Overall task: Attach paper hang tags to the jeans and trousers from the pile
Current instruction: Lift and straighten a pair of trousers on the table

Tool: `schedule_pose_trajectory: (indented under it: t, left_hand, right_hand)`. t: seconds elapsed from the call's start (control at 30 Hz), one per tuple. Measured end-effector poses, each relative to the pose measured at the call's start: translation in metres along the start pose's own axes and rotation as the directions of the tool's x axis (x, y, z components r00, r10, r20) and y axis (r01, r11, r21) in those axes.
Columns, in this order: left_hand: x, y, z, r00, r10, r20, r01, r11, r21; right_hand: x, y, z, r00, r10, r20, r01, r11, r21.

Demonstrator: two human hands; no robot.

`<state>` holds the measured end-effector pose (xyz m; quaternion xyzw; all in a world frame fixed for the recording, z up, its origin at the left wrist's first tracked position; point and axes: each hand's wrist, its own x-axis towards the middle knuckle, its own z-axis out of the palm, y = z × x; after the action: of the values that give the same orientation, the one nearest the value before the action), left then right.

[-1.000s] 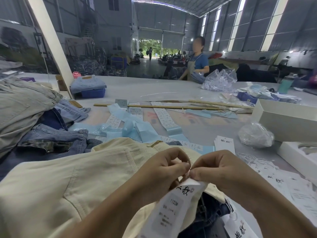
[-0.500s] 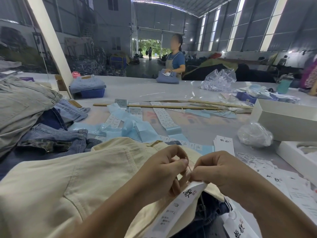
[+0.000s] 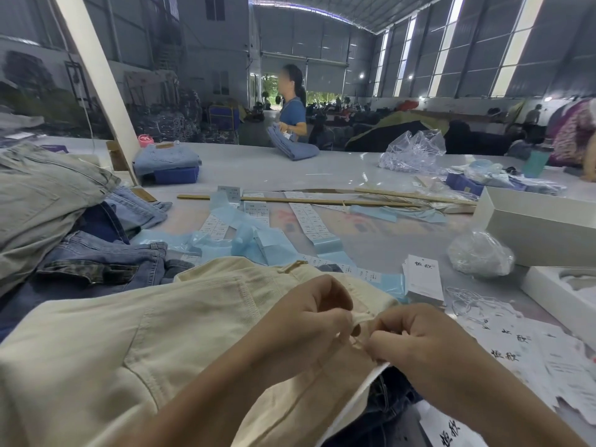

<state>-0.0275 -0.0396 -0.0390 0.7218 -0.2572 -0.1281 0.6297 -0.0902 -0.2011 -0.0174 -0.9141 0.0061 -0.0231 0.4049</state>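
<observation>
Cream trousers (image 3: 135,333) lie across the near table edge in front of me. My left hand (image 3: 303,321) and my right hand (image 3: 416,340) meet at the waistband, both with curled fingers pinching a belt loop (image 3: 358,333) of the cream fabric. A white paper hang tag (image 3: 361,391) hangs edge-on below my right hand; its string is too small to make out. A stack of blank hang tags (image 3: 422,277) stands just beyond my right hand. A pile of jeans (image 3: 64,246) lies at the left.
Blue and white label strips (image 3: 258,240) and wooden sticks (image 3: 290,200) litter the middle of the table. White boxes (image 3: 541,227) and a plastic bag (image 3: 480,253) sit at the right, loose tags (image 3: 529,353) near them. A person (image 3: 293,108) handles jeans across the table.
The hang tag has swung from facing me to edge-on beneath my right hand. My fingers now pinch the belt loop. The person across the table moved left.
</observation>
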Motion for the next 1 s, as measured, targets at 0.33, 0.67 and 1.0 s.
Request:
schedule_pose_trajectory:
  t: [0.33, 0.67, 1.0]
  left_hand:
    - [-0.002, -0.005, 0.009, 0.997, 0.036, -0.071, -0.035, 0.999, 0.016]
    - [-0.002, -0.015, 0.010, 0.996, 0.070, -0.046, -0.059, 0.975, 0.213]
    - [0.004, -0.021, 0.007, 0.990, 0.118, -0.080, -0.092, 0.957, 0.275]
  right_hand:
    - [0.004, 0.011, 0.010, 0.996, -0.082, -0.045, 0.064, 0.948, -0.312]
    - [0.012, 0.020, 0.012, 0.990, -0.125, -0.058, 0.098, 0.935, -0.342]
    - [0.012, 0.025, 0.014, 0.976, -0.167, -0.139, 0.132, 0.964, -0.229]
